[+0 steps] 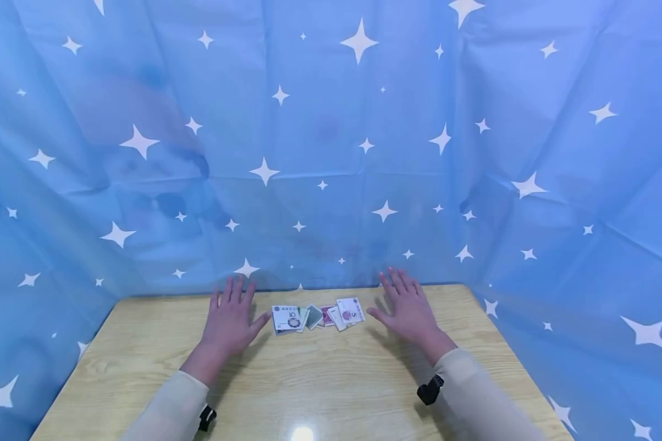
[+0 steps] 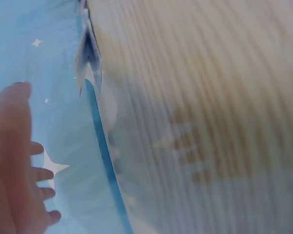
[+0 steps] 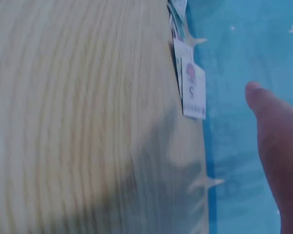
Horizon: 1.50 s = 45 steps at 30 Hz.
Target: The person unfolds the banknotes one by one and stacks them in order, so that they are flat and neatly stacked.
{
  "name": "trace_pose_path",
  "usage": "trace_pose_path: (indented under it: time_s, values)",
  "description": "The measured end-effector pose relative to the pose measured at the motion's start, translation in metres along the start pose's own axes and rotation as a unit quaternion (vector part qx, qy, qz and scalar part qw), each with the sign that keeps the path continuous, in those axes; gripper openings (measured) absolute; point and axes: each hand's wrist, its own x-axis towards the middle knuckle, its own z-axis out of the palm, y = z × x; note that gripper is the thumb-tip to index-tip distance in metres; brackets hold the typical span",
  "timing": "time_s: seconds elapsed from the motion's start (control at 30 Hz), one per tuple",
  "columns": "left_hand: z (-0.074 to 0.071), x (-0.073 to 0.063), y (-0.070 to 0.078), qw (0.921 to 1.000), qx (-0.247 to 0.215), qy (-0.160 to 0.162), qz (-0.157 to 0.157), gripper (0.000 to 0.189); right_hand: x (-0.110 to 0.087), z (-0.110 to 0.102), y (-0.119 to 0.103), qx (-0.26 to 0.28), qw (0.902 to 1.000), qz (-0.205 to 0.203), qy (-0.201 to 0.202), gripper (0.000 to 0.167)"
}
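Note:
Several banknotes lie in an overlapping row on the table, between the two hands. At the row's left end is a pale note printed 10 [image 1: 285, 318]; at its right end is a white note printed 5 [image 1: 351, 310]. A folded grey-green note [image 1: 314, 316] and a pinkish-red note [image 1: 327, 315] show in between. My left hand [image 1: 228, 323] is spread flat-fingered, its thumb tip close by the 10 note. On the other side, my right hand [image 1: 410, 313] has straight fingers and its thumb points toward the 5 note [image 3: 194, 90]. Neither hand holds anything.
The light wood-grain table [image 1: 320, 373] ends at a back edge just behind the notes. A blue curtain [image 1: 320, 135] with white stars hangs behind it and along both sides. Black wrist straps [image 1: 430, 390] sit on both sleeves.

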Motion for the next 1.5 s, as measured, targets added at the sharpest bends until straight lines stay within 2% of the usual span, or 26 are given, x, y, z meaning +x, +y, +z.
trace_pose_path:
  time_s: [0.1,0.2,0.27,0.37,0.53,0.73,0.83,0.97,1.2,1.37,1.5]
  values:
    - [0.001,0.0,0.002,0.9984,-0.053,0.019,0.004,0.083,0.001,0.003,-0.01,0.042,0.9989,-0.009,0.02,0.095]
    - [0.001,0.002,0.005,0.9918,-0.123,0.034,0.011,0.072,0.004,0.005,-0.023,0.111,0.9929,-0.015,0.038,0.086]
    - [0.002,0.005,0.007,0.986,-0.162,0.037,0.018,0.065,0.007,0.008,-0.033,0.162,0.9861,-0.018,0.036,0.081]
    - [0.006,0.008,0.01,0.9789,-0.202,0.023,0.019,0.061,0.011,0.01,-0.05,0.217,0.9761,-0.012,0.01,0.078]
    - [0.012,0.015,0.014,0.9719,-0.235,-0.011,0.016,0.062,0.021,0.018,-0.08,0.264,0.9641,-0.002,-0.024,0.076]
    - [0.015,0.022,0.019,0.9723,-0.23,-0.038,0.019,0.062,0.037,0.03,-0.106,0.289,0.9555,-0.021,-0.058,0.076]
    - [0.017,0.026,0.021,0.9706,-0.235,-0.048,0.018,0.061,0.044,0.036,-0.117,0.307,0.9478,-0.026,-0.081,0.075]
    - [0.023,0.03,0.02,0.9687,-0.24,-0.062,0.015,0.062,0.053,0.042,-0.132,0.306,0.9452,-0.032,-0.109,0.077]
    - [0.033,0.033,0.016,0.9712,-0.222,-0.085,0.012,0.064,0.064,0.044,-0.152,0.259,0.9553,-0.042,-0.136,0.079]
    - [0.034,0.031,0.014,0.9721,-0.218,-0.082,0.021,0.064,0.07,0.045,-0.159,0.202,0.964,-0.063,-0.161,0.083]
    - [0.037,0.029,0.013,0.9751,-0.202,-0.087,0.028,0.066,0.072,0.047,-0.161,0.174,0.9668,-0.068,-0.174,0.083]
